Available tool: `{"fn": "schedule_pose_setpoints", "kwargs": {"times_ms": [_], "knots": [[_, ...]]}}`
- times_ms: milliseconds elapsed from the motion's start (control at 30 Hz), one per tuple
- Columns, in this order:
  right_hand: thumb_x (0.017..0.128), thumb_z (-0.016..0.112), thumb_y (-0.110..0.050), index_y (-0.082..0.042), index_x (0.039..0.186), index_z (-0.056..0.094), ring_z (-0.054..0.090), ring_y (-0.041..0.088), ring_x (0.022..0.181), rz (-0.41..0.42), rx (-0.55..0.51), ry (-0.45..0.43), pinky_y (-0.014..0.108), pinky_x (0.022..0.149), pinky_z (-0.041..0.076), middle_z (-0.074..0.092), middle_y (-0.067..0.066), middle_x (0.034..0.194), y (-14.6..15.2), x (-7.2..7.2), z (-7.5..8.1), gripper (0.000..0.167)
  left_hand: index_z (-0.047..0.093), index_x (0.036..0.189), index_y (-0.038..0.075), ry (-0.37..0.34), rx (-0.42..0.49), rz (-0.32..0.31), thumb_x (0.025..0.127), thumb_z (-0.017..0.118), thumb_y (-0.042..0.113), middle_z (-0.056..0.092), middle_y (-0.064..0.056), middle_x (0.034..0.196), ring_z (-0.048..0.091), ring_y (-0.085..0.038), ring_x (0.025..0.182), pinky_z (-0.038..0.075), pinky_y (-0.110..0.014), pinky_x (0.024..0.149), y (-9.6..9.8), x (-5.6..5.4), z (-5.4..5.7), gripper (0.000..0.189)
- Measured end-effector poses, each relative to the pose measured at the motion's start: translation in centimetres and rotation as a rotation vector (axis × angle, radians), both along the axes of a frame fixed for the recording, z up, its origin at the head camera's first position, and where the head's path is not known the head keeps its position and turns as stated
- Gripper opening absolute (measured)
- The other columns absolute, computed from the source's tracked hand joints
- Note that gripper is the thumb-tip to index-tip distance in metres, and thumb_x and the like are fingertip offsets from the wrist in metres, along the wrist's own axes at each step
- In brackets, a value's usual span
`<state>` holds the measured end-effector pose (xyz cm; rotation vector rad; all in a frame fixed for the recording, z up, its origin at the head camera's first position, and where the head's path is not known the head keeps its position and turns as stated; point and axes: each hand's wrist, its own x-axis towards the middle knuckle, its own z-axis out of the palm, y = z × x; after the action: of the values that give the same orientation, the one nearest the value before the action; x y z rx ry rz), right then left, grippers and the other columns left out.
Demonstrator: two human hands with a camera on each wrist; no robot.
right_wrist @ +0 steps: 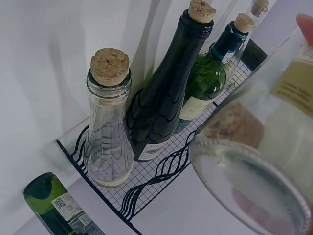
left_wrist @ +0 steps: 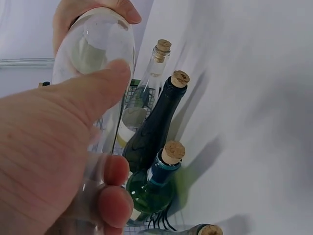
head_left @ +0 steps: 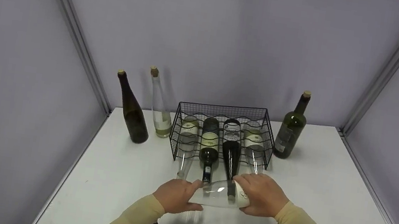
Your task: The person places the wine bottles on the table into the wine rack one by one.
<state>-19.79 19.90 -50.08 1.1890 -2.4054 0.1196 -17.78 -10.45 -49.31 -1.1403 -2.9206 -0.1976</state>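
Observation:
In front of the wire rack, both hands hold a clear glass bottle (head_left: 216, 195) lying sideways in the head view. My left hand (head_left: 176, 196) grips its neck end, and in the left wrist view the fingers curl round the glass while the thumb lies along it. At the other end, my right hand (head_left: 263, 196) holds the body beside its pale label. The round base of this clear bottle (right_wrist: 244, 181) faces the right wrist camera. The black wire rack (head_left: 223, 110) holds several corked bottles on their sides, necks toward me, including a dark bottle (head_left: 231, 153) and a green bottle (head_left: 209, 154).
A brown bottle (head_left: 132, 114) and a clear corked bottle (head_left: 160, 110) stand left of the rack. To its right stands a green corked bottle (head_left: 290, 132). Grey walls enclose the white table (head_left: 315, 175) at the back and both sides.

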Motion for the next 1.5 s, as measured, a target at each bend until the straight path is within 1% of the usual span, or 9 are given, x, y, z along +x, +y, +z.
{"fn": "schedule_pose_setpoints", "kwargs": {"times_ms": [133,300,667,867,1000,1133,1267,1400,1500], "knots": [[0.051,0.083,-0.042,-0.012,0.12,0.057,0.064,0.018,0.085,0.008,-0.013,0.006,0.036,0.066,0.053,0.064,0.0,0.098,-0.1,0.0,0.1,0.079,0.051,0.123,0.016,0.02,0.007,0.001,0.083,0.061,0.063,0.07,0.001,0.08,0.066,-0.013,0.068,0.054,-0.032,0.064,-0.1,0.0,0.0,0.063],[0.052,0.084,-0.044,-0.012,0.121,0.057,0.064,0.018,0.087,0.002,-0.012,0.0,0.037,0.069,0.053,0.064,0.0,0.1,0.0,0.0,0.3,0.081,0.051,0.122,0.016,0.063,0.015,-0.009,0.083,0.059,0.064,0.067,0.003,0.075,0.063,-0.011,0.063,0.053,-0.031,0.06,-0.2,0.0,0.2,0.063],[0.052,0.085,-0.06,-0.015,0.13,0.054,0.062,0.021,0.101,-0.011,-0.024,-0.046,0.04,0.084,0.051,0.063,0.001,0.116,0.6,-0.6,1.2,0.095,0.052,0.123,0.014,0.05,0.023,0.016,0.084,0.058,0.063,0.07,-0.001,0.083,0.066,-0.014,0.068,0.054,-0.034,0.063,-0.3,-0.2,1.1,0.063],[0.07,0.07,-0.069,-0.015,0.13,0.056,0.061,0.02,0.099,-0.055,-0.065,-0.063,0.04,0.083,0.051,0.063,0.001,0.112,1.4,-1.3,2.1,0.082,0.052,0.123,0.013,0.064,0.037,0.033,0.084,0.058,0.062,0.069,-0.001,0.079,0.065,-0.015,0.066,0.054,-0.033,0.06,-0.7,-0.7,1.4,0.063],[0.087,0.061,-0.056,-0.014,0.128,0.058,0.062,0.021,0.098,-0.117,-0.138,-0.057,0.041,0.082,0.052,0.064,0.004,0.11,2.5,-2.3,3.0,0.059,0.052,0.123,0.012,0.06,0.06,0.065,0.085,0.058,0.062,0.068,-0.001,0.078,0.065,-0.016,0.065,0.054,-0.035,0.063,-1.3,-1.3,1.6,0.063],[0.097,0.056,-0.039,-0.011,0.126,0.06,0.061,0.026,0.107,-0.219,-0.265,-0.072,0.046,0.085,0.051,0.065,0.008,0.116,3.7,-3.8,3.6,0.041,0.052,0.129,0.01,0.011,0.1,0.123,0.086,0.059,0.059,0.065,0.004,0.073,0.065,-0.016,0.066,0.055,-0.038,0.069,-1.9,-1.9,1.9,0.065],[0.101,0.047,-0.035,-0.007,0.123,0.061,0.059,0.031,0.109,-0.357,-0.386,-0.142,0.051,0.084,0.05,0.064,0.012,0.118,4.9,-5.5,3.7,0.038,0.049,0.133,0.009,-0.069,0.147,0.213,0.087,0.058,0.059,0.063,0.006,0.071,0.066,-0.018,0.073,0.055,-0.041,0.075,-2.4,-2.5,2.3,0.069],[0.103,0.042,-0.039,-0.003,0.124,0.057,0.058,0.036,0.109,-0.495,-0.395,-0.245,0.055,0.083,0.049,0.061,0.018,0.12,5.5,-7.5,3.4,0.045,0.047,0.135,0.009,-0.184,0.241,0.296,0.086,0.056,0.063,0.064,0.005,0.075,0.065,-0.016,0.077,0.053,-0.041,0.078,-2.5,-3.1,2.7,0.073],[0.103,0.042,-0.039,0.0,0.129,0.052,0.056,0.04,0.112,-0.582,-0.35,-0.336,0.058,0.086,0.047,0.056,0.022,0.125,5.7,-8.8,2.9,0.048,0.045,0.136,0.008,-0.313,0.375,0.328,0.085,0.056,0.062,0.065,0.002,0.079,0.065,-0.013,0.07,0.052,-0.042,0.077,-2.5,-3.7,2.8,0.076]]}}
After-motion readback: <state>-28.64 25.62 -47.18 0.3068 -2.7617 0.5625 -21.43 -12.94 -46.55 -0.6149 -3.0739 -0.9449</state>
